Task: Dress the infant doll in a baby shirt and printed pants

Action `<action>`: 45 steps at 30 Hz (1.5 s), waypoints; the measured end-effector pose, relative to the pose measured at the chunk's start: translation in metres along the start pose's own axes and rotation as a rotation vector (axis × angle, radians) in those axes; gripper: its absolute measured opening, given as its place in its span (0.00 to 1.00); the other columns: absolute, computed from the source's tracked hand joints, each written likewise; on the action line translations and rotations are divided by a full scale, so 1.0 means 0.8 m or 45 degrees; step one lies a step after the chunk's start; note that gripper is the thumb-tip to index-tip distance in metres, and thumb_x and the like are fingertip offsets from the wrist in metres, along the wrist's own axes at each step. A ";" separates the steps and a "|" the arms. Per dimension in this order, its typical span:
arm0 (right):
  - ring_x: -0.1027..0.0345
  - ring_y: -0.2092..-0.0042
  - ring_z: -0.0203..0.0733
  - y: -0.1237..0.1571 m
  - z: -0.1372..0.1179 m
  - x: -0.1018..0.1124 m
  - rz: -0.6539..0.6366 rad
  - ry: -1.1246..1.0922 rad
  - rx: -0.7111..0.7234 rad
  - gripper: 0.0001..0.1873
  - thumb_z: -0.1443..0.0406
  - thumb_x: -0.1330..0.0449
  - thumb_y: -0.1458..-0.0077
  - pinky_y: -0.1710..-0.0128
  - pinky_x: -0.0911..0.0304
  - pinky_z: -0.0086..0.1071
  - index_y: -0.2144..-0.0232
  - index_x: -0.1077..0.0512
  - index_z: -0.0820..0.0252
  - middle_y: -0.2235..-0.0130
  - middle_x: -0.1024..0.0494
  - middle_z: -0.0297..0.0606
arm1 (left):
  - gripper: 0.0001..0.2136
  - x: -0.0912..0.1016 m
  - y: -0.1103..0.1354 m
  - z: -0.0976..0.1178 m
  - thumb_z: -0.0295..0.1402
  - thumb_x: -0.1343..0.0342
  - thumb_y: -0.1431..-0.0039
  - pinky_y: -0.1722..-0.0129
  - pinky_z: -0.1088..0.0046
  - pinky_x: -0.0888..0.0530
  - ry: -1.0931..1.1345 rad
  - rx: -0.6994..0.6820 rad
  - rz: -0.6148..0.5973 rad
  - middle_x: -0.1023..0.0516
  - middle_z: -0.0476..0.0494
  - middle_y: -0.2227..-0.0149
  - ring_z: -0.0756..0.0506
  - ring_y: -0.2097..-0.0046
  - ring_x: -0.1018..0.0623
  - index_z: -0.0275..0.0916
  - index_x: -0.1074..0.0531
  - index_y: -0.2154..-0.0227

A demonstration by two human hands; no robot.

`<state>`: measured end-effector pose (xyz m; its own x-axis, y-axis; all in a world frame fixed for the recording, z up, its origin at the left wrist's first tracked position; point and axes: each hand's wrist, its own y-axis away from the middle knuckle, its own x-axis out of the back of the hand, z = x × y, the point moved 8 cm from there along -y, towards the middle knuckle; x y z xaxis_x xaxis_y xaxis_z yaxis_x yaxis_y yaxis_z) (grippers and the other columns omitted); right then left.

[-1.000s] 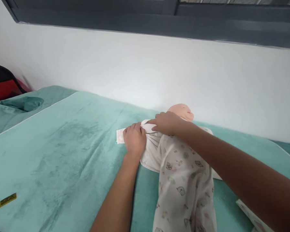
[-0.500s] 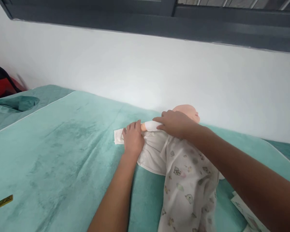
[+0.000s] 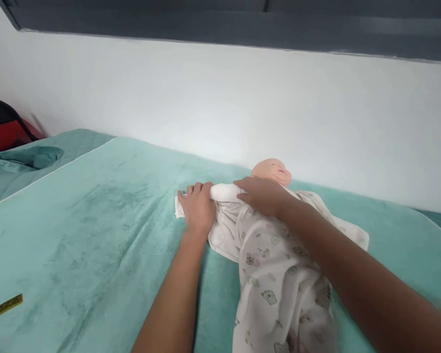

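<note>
A baby doll (image 3: 270, 170) lies on the teal sheet, its head near the wall. White clothing with small animal prints (image 3: 264, 279) covers its body and spreads toward me. My left hand (image 3: 198, 208) closes over the end of the doll's outstretched arm, hiding the doll's hand. Beyond my left fingers pokes a white cloth cuff (image 3: 179, 207). Higher on the same arm, my right hand (image 3: 261, 195) pinches the white sleeve (image 3: 225, 192), thumb and fingers round it. Between my hands the sleeve covers the doll's arm.
The teal sheet (image 3: 95, 220) is wrinkled at the left. A white wall (image 3: 150, 98) rises behind it, below a dark frame (image 3: 169, 24). A red and black bag (image 3: 3, 130) stands at the far left. A yellow strip (image 3: 3, 308) lies at the lower left.
The sleeve has slid left along the doll's arm, covering skin that showed beside my left hand. The doll's head and printed cloth have shifted slightly left, and my right hand has moved slightly left.
</note>
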<state>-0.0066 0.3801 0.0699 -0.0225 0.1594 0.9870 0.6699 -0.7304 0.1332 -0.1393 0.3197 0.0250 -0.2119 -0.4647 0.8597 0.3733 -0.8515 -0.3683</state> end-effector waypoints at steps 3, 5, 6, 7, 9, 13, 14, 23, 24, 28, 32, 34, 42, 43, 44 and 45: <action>0.32 0.48 0.47 0.029 0.025 0.011 0.142 -0.181 -0.098 0.17 0.59 0.52 0.37 0.54 0.39 0.38 0.52 0.28 0.51 0.48 0.24 0.37 | 0.18 -0.003 -0.001 -0.003 0.25 0.53 0.43 0.41 0.36 0.44 0.001 0.044 -0.026 0.24 0.43 0.53 0.35 0.47 0.30 0.46 0.29 0.52; 0.32 0.47 0.47 0.060 0.051 0.014 0.317 -0.355 -0.190 0.18 0.58 0.53 0.37 0.52 0.38 0.38 0.50 0.28 0.50 0.46 0.25 0.36 | 0.18 -0.004 -0.001 -0.005 0.25 0.53 0.43 0.40 0.36 0.44 0.011 0.070 -0.045 0.24 0.42 0.53 0.35 0.46 0.30 0.46 0.29 0.52; 0.32 0.47 0.47 0.077 0.068 0.011 0.416 -0.443 -0.253 0.19 0.58 0.53 0.37 0.52 0.38 0.38 0.49 0.28 0.50 0.46 0.25 0.36 | 0.18 -0.004 -0.001 -0.006 0.25 0.53 0.43 0.40 0.37 0.44 0.015 0.081 -0.048 0.24 0.42 0.53 0.35 0.46 0.30 0.46 0.29 0.52; 0.32 0.47 0.47 0.095 0.087 0.004 0.517 -0.524 -0.327 0.19 0.57 0.53 0.37 0.51 0.38 0.38 0.49 0.28 0.50 0.46 0.25 0.36 | 0.18 -0.004 -0.001 -0.007 0.25 0.53 0.43 0.40 0.37 0.45 0.017 0.094 -0.045 0.24 0.41 0.52 0.35 0.46 0.31 0.46 0.29 0.52; 0.32 0.46 0.47 0.128 0.125 -0.018 0.689 -0.616 -0.475 0.20 0.56 0.52 0.37 0.49 0.38 0.39 0.49 0.28 0.52 0.46 0.25 0.37 | 0.18 -0.005 -0.001 -0.008 0.24 0.54 0.43 0.40 0.36 0.45 0.018 0.123 -0.030 0.24 0.40 0.52 0.35 0.45 0.31 0.46 0.29 0.52; 0.36 0.42 0.48 0.154 0.168 -0.057 0.795 -0.400 -0.576 0.22 0.64 0.51 0.42 0.42 0.44 0.43 0.48 0.29 0.56 0.44 0.26 0.40 | 0.19 -0.006 -0.001 -0.011 0.23 0.55 0.45 0.40 0.33 0.48 0.009 0.191 0.012 0.25 0.38 0.50 0.34 0.43 0.33 0.44 0.29 0.54; 0.37 0.42 0.49 0.156 0.175 -0.062 0.791 -0.344 -0.613 0.23 0.66 0.51 0.44 0.41 0.45 0.44 0.48 0.29 0.56 0.44 0.26 0.39 | 0.19 -0.007 0.000 -0.011 0.22 0.55 0.45 0.40 0.33 0.48 0.001 0.202 0.009 0.25 0.37 0.50 0.34 0.42 0.33 0.44 0.29 0.54; 0.34 0.45 0.51 0.165 0.197 -0.064 0.819 -0.414 -0.869 0.26 0.70 0.54 0.46 0.45 0.43 0.43 0.47 0.31 0.59 0.47 0.24 0.43 | 0.26 0.006 0.016 0.030 0.19 0.54 0.50 0.38 0.30 0.62 -0.163 -0.071 0.086 0.39 0.37 0.35 0.36 0.29 0.55 0.43 0.34 0.47; 0.33 0.46 0.52 0.166 0.197 -0.064 0.810 -0.424 -0.879 0.26 0.69 0.54 0.46 0.45 0.43 0.43 0.47 0.31 0.59 0.47 0.24 0.43 | 0.27 0.006 0.019 0.037 0.18 0.55 0.50 0.36 0.33 0.62 -0.117 -0.118 0.105 0.38 0.39 0.35 0.37 0.29 0.54 0.43 0.34 0.47; 0.32 0.48 0.52 0.165 0.195 -0.064 0.741 -0.409 -0.901 0.24 0.68 0.54 0.44 0.47 0.44 0.43 0.47 0.31 0.58 0.50 0.23 0.43 | 0.27 -0.002 0.024 0.055 0.17 0.58 0.51 0.31 0.53 0.53 0.270 -0.203 0.108 0.30 0.45 0.41 0.45 0.32 0.43 0.43 0.32 0.48; 0.32 0.48 0.52 0.163 0.193 -0.063 0.672 -0.378 -0.920 0.22 0.66 0.55 0.41 0.46 0.45 0.45 0.48 0.31 0.57 0.51 0.22 0.44 | 0.20 0.006 0.027 0.064 0.24 0.58 0.43 0.38 0.63 0.35 0.716 -0.088 0.025 0.25 0.47 0.45 0.45 0.41 0.29 0.44 0.29 0.52; 0.33 0.47 0.54 0.166 0.196 -0.064 0.643 -0.333 -0.988 0.21 0.64 0.55 0.40 0.44 0.47 0.49 0.49 0.30 0.58 0.50 0.23 0.46 | 0.17 0.020 0.029 0.082 0.30 0.57 0.39 0.44 0.66 0.29 0.870 -0.083 -0.059 0.24 0.48 0.47 0.45 0.45 0.26 0.44 0.28 0.52; 0.35 0.46 0.56 0.174 0.204 -0.068 0.737 -0.363 -1.078 0.20 0.61 0.53 0.39 0.43 0.52 0.57 0.48 0.32 0.59 0.48 0.25 0.48 | 0.14 0.011 0.053 0.263 0.32 0.54 0.37 0.43 0.64 0.33 0.183 -0.874 -0.597 0.22 0.43 0.52 0.42 0.47 0.26 0.41 0.26 0.54; 0.35 0.45 0.56 0.174 0.205 -0.068 0.747 -0.374 -1.076 0.20 0.61 0.53 0.39 0.43 0.52 0.56 0.48 0.33 0.58 0.47 0.26 0.48 | 0.13 -0.003 0.052 0.278 0.32 0.54 0.38 0.44 0.63 0.32 0.010 -0.918 -0.640 0.22 0.41 0.53 0.41 0.48 0.25 0.39 0.25 0.56; 0.35 0.45 0.56 0.174 0.205 -0.068 0.753 -0.387 -1.077 0.20 0.61 0.53 0.40 0.42 0.52 0.56 0.47 0.33 0.58 0.47 0.26 0.48 | 0.13 -0.017 0.051 0.290 0.31 0.52 0.38 0.45 0.62 0.32 -0.129 -0.943 -0.686 0.22 0.39 0.54 0.40 0.49 0.25 0.38 0.25 0.58; 0.35 0.44 0.56 0.174 0.206 -0.068 0.756 -0.400 -1.078 0.21 0.61 0.52 0.40 0.42 0.53 0.56 0.47 0.33 0.58 0.47 0.26 0.47 | 0.12 -0.030 0.048 0.301 0.31 0.51 0.40 0.47 0.62 0.31 -0.208 -0.954 -0.724 0.23 0.38 0.54 0.40 0.50 0.24 0.37 0.24 0.58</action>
<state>0.2101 0.3790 0.0202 0.4090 -0.2964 0.8631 -0.2225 -0.9496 -0.2207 0.0974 0.3566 0.0754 -0.0336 0.0578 0.9978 -0.4340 -0.9001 0.0376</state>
